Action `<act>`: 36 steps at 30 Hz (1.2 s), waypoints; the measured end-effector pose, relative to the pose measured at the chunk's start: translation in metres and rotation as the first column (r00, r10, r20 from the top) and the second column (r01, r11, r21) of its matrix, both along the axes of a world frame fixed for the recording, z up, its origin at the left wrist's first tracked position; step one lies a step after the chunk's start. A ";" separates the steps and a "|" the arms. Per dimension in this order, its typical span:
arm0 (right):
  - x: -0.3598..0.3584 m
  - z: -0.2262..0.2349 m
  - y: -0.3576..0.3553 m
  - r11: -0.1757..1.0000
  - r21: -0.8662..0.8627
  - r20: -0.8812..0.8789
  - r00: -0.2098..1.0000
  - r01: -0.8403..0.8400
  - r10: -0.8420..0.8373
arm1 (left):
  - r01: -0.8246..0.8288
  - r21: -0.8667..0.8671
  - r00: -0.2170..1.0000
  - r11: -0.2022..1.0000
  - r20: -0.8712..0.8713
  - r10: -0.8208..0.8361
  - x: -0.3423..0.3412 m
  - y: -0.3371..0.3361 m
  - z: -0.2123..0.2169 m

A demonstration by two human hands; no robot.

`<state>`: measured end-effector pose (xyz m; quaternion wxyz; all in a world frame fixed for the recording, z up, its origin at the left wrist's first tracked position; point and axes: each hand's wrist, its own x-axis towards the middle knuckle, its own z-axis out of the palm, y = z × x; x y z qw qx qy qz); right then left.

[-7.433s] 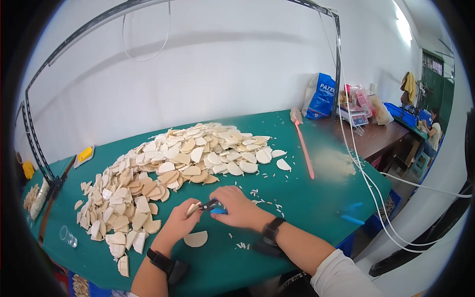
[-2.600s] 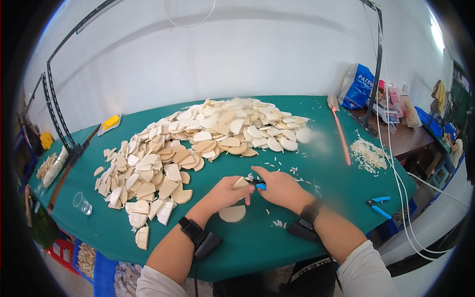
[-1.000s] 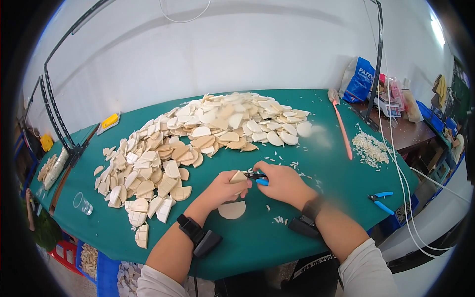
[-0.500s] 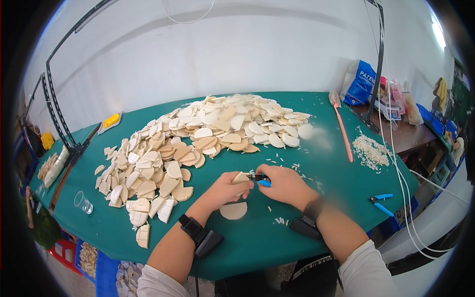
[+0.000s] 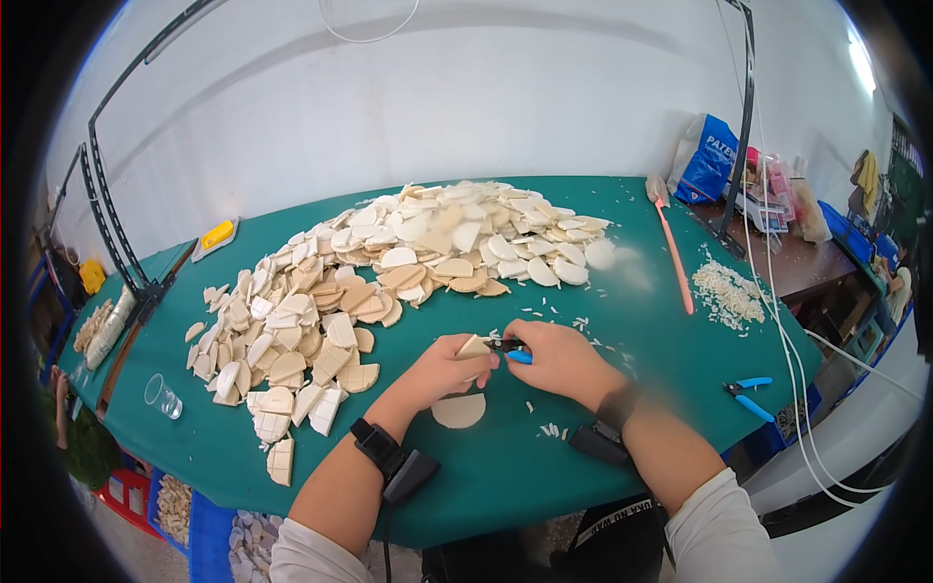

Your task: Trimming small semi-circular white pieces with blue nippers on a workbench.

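Over the middle of the green table, my left hand (image 5: 445,369) is closed on a cream flat piece (image 5: 473,348), gripping it by its lower part. My right hand (image 5: 554,358) wraps round blue-handled cutting pliers (image 5: 520,356). Their dark jaws meet the edge of the cream piece; whether they are biting into it is too small to tell. Just below my left hand, a pale half-round piece (image 5: 459,411) lies flat on the cloth. Small white slivers (image 5: 554,430) are scattered round my right hand and wrist.
A big heap of cream half-round pieces (image 5: 428,243) spreads across the back and left. At the right lie a second pair of blue pliers (image 5: 748,396), a pile of white slivers (image 5: 727,296) and a pink-handled brush (image 5: 675,255). A clear cup (image 5: 163,396) stands at the left.
My hands stay together over nearly the same spot, holding the cream piece and the pliers. The view has shifted very slightly; nothing else visibly differs.
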<state>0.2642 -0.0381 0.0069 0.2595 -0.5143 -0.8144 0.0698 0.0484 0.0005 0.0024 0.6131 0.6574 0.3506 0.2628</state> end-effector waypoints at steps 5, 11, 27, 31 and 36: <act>-0.001 -0.001 0.000 0.998 -0.038 0.027 0.999 0.042 -0.041 | -0.006 0.007 1.000 1.000 -0.005 0.006 0.001 0.000 -0.002; -0.002 0.001 -0.002 0.997 -0.032 0.080 0.995 0.066 -0.064 | 0.006 -0.003 1.000 1.000 -0.004 -0.006 0.000 0.000 -0.001; 0.000 -0.001 0.001 0.998 0.037 0.055 0.997 0.053 -0.055 | 0.020 -0.021 1.000 1.000 -0.019 -0.020 -0.001 0.001 -0.001; 0.002 -0.004 0.003 0.998 0.045 0.047 0.998 0.033 -0.035 | 0.024 0.000 1.000 1.000 -0.010 -0.024 0.000 0.000 -0.001; 0.002 -0.003 0.003 0.999 0.039 0.017 1.000 -0.004 0.003 | 0.021 0.038 1.000 0.999 -0.009 -0.021 0.003 -0.003 -0.001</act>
